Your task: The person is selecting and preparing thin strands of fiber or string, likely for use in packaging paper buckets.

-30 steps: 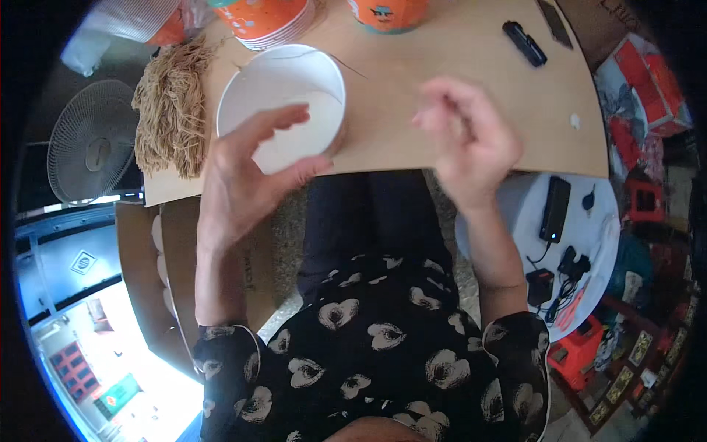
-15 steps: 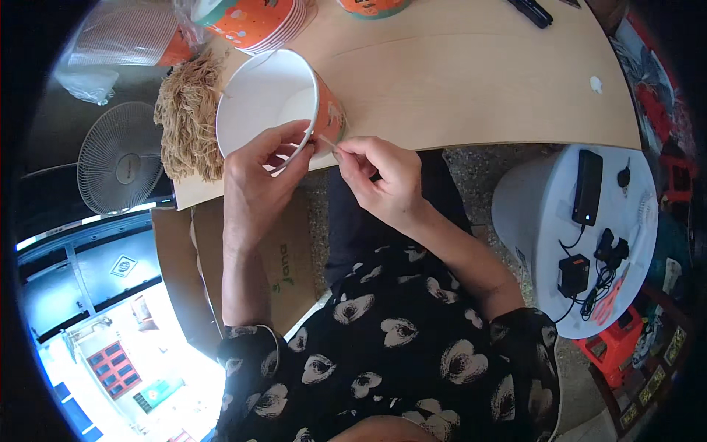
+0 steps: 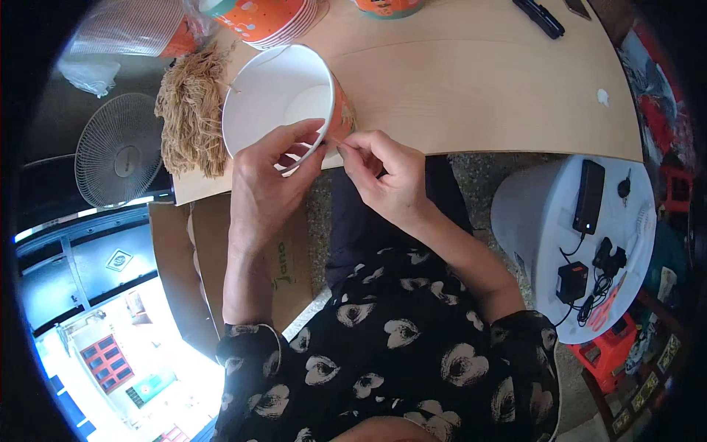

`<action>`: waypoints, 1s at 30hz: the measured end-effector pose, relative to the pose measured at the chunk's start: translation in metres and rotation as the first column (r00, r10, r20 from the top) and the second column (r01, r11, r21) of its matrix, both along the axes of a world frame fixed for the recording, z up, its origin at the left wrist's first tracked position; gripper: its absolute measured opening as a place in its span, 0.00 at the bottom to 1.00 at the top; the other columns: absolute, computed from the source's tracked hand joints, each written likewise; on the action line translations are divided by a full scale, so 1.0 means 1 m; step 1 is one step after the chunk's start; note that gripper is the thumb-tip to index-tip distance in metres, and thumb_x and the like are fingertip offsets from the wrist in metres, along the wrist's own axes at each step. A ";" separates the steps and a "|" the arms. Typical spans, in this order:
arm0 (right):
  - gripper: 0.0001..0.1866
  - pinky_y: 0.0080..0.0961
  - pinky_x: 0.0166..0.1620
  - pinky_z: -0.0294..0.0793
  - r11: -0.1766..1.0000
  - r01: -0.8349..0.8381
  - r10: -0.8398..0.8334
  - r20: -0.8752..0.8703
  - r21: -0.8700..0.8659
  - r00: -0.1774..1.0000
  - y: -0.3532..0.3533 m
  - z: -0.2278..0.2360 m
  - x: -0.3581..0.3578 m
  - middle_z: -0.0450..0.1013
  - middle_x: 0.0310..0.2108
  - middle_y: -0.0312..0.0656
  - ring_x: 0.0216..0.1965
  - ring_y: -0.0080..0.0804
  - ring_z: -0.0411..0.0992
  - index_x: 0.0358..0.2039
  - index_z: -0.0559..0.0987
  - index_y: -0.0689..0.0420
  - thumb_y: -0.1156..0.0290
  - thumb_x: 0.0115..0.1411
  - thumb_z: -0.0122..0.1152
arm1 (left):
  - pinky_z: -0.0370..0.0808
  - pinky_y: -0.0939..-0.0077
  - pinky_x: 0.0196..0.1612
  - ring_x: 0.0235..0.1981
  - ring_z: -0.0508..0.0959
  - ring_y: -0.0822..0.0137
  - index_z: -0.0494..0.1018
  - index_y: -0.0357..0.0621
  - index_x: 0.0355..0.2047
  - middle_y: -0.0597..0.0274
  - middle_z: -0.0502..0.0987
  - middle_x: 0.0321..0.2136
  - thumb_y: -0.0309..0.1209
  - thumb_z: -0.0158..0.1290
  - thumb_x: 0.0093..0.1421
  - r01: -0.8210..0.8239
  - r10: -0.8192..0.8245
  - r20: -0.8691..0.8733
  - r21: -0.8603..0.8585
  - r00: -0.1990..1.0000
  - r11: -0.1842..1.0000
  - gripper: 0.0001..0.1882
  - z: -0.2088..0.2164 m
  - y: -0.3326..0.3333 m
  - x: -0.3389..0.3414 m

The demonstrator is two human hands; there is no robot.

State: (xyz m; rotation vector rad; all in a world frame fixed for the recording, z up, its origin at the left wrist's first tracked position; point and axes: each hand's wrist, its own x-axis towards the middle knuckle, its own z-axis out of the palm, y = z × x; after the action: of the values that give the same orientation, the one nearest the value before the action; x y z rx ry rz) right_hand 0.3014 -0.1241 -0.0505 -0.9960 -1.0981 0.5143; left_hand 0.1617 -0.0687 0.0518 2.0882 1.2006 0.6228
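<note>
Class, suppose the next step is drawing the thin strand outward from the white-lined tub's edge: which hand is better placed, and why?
Probably the right hand: it appears to pinch the strand just outside the tub, while the left hand is occupied holding the tub.

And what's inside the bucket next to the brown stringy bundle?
Inside the bucket, only white wall and floor show, with a thin strand at the far rim. The left hand covers part of the near side, so whatever is behind its fingers can't be seen.
</note>
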 end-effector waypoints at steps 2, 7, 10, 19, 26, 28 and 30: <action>0.03 0.11 0.23 0.65 1.000 0.013 -0.013 0.053 -0.006 0.999 0.000 0.002 0.002 0.74 0.21 0.31 0.21 0.09 0.68 0.34 0.78 0.63 0.83 0.60 0.64 | 0.78 0.78 0.36 0.30 0.81 0.73 0.80 0.40 0.47 0.59 0.83 0.33 0.24 0.61 0.56 0.015 -0.015 -0.012 0.012 1.000 1.000 0.16 0.001 0.000 0.000; 0.03 0.11 0.23 0.63 1.000 0.000 0.000 -0.016 -0.016 1.000 0.006 0.005 -0.003 0.72 0.19 0.30 0.22 0.08 0.66 0.34 0.78 0.63 0.83 0.60 0.64 | 0.78 0.78 0.36 0.31 0.81 0.73 0.79 0.39 0.48 0.57 0.83 0.34 0.24 0.60 0.57 0.024 -0.024 -0.006 0.004 1.000 1.000 0.17 0.001 0.001 -0.002; 0.03 0.10 0.23 0.63 1.000 0.012 -0.012 -0.002 -0.009 1.000 0.007 0.008 -0.002 0.72 0.19 0.29 0.22 0.08 0.66 0.34 0.79 0.64 0.82 0.60 0.64 | 0.78 0.77 0.36 0.32 0.81 0.72 0.78 0.39 0.48 0.56 0.83 0.35 0.23 0.60 0.58 0.055 -0.054 -0.025 0.005 0.998 0.998 0.17 0.007 0.000 0.000; 0.04 0.16 0.22 0.66 0.997 -0.018 0.018 -0.005 -0.073 1.000 0.008 0.015 -0.003 0.73 0.18 0.35 0.19 0.14 0.68 0.34 0.79 0.63 0.80 0.58 0.66 | 0.77 0.76 0.37 0.33 0.80 0.72 0.78 0.33 0.42 0.58 0.82 0.31 0.26 0.56 0.63 0.183 -0.185 -0.017 -0.103 0.983 0.978 0.09 0.022 0.025 -0.002; 0.03 0.12 0.22 0.63 0.996 -0.015 0.017 0.023 -0.086 1.000 0.008 0.029 0.013 0.72 0.18 0.33 0.20 0.10 0.66 0.35 0.79 0.64 0.80 0.60 0.64 | 0.70 0.82 0.29 0.29 0.74 0.79 0.75 0.36 0.37 0.66 0.79 0.30 0.31 0.51 0.69 0.135 -0.122 0.097 -0.137 0.988 0.981 0.10 0.023 0.036 -0.008; 0.04 0.12 0.23 0.64 0.999 0.002 -0.001 0.013 -0.055 1.000 0.010 0.030 0.019 0.73 0.20 0.33 0.20 0.10 0.66 0.35 0.79 0.64 0.78 0.60 0.64 | 0.69 0.84 0.28 0.28 0.74 0.80 0.75 0.39 0.38 0.68 0.78 0.31 0.34 0.49 0.71 0.168 -0.147 0.171 -0.114 0.974 0.979 0.11 0.021 0.038 -0.001; 0.06 0.13 0.34 0.72 0.982 -0.089 0.105 0.090 -0.165 0.990 0.007 0.025 0.026 0.77 0.31 0.35 0.31 0.14 0.73 0.41 0.78 0.66 0.81 0.64 0.59 | 0.72 0.82 0.28 0.24 0.76 0.78 0.76 0.35 0.37 0.66 0.78 0.24 0.35 0.52 0.69 0.229 -0.115 0.391 -0.259 0.913 0.938 0.13 0.025 0.035 0.011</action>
State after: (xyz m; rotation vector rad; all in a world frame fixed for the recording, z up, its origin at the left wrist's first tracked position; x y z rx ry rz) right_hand 0.3278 -0.1168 -0.0260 -1.1216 -1.2123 0.6466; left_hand 0.1725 -0.0341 0.0770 1.7026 0.8242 0.6691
